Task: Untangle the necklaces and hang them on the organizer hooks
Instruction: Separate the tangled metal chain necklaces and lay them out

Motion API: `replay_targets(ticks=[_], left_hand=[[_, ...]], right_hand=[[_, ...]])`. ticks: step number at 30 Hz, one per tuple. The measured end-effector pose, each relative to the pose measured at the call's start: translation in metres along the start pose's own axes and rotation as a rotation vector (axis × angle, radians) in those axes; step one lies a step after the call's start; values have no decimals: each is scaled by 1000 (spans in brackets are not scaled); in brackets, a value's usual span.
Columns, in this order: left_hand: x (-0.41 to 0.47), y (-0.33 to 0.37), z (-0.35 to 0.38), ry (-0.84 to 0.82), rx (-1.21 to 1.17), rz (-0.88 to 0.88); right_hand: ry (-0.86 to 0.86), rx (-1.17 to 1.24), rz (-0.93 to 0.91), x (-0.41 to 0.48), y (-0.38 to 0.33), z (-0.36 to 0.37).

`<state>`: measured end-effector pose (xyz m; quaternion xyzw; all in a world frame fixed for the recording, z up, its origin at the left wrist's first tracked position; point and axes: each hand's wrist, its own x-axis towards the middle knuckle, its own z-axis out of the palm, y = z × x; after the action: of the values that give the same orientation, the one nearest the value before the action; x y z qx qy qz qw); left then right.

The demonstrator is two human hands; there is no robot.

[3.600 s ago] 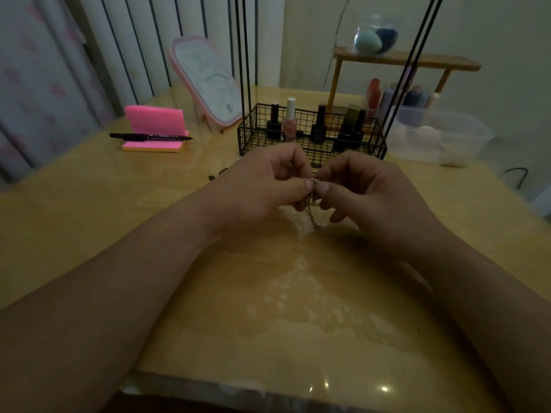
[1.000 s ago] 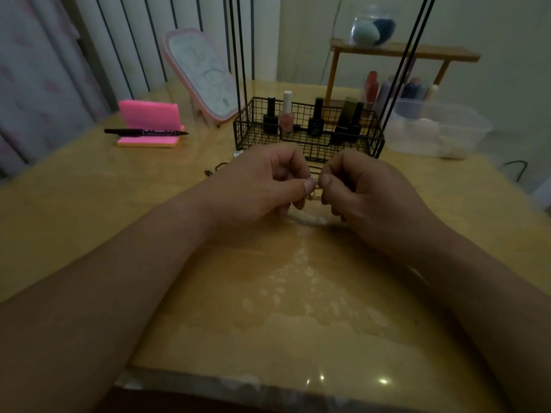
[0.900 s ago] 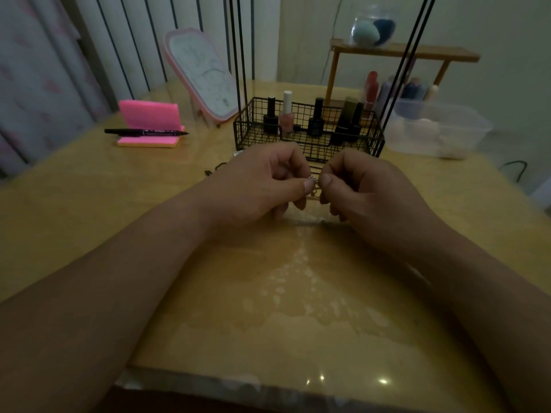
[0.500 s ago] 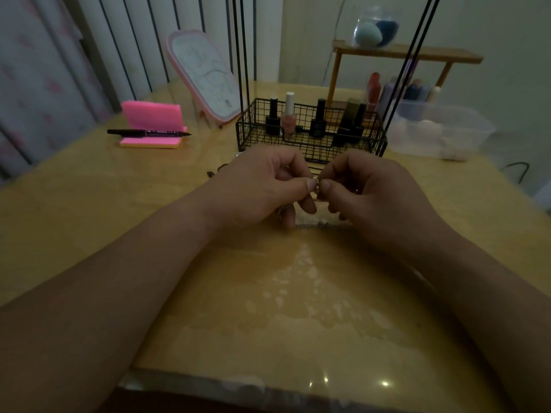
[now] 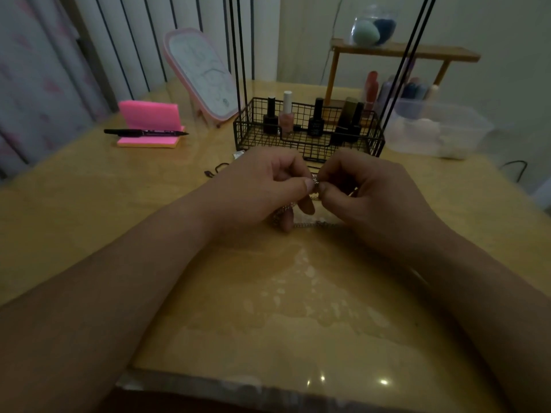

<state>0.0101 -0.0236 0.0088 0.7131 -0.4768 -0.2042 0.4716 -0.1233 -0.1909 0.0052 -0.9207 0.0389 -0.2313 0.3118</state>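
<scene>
My left hand (image 5: pixel 262 186) and my right hand (image 5: pixel 366 192) meet fingertip to fingertip over the middle of the table, both pinching a thin silver necklace chain (image 5: pixel 315 182). More of the chain hangs from my fingers and lies along the table below them (image 5: pixel 310 225). Just behind my hands stands the black wire organizer (image 5: pixel 372 138), its basket holding nail polish bottles (image 5: pixel 286 114). Thin black rods (image 5: pixel 238 55) rise from its ends out of the frame, so the hooks are hidden from view.
A pink-framed mirror (image 5: pixel 202 76) leans at the back left. Pink sticky notes (image 5: pixel 149 120) with a black pen (image 5: pixel 143 132) lie left. A clear plastic tub (image 5: pixel 438 129) and a wooden shelf (image 5: pixel 402 52) stand back right. A small dark clasp (image 5: pixel 216 169) lies near my left hand.
My hands have stayed together at the same spot, fingers working the chain. A length of chain now lies stretched on the table under them, where earlier it dangled straight down.
</scene>
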Motion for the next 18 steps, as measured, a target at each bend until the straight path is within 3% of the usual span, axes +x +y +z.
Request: replay_targets(ticks=[7, 18], left_hand=[[0, 0, -2, 84, -58, 42], [2, -5, -1, 173, 173, 175]], right_hand=[[32, 115, 131, 4, 0, 0], [32, 172, 141, 2, -6, 1]])
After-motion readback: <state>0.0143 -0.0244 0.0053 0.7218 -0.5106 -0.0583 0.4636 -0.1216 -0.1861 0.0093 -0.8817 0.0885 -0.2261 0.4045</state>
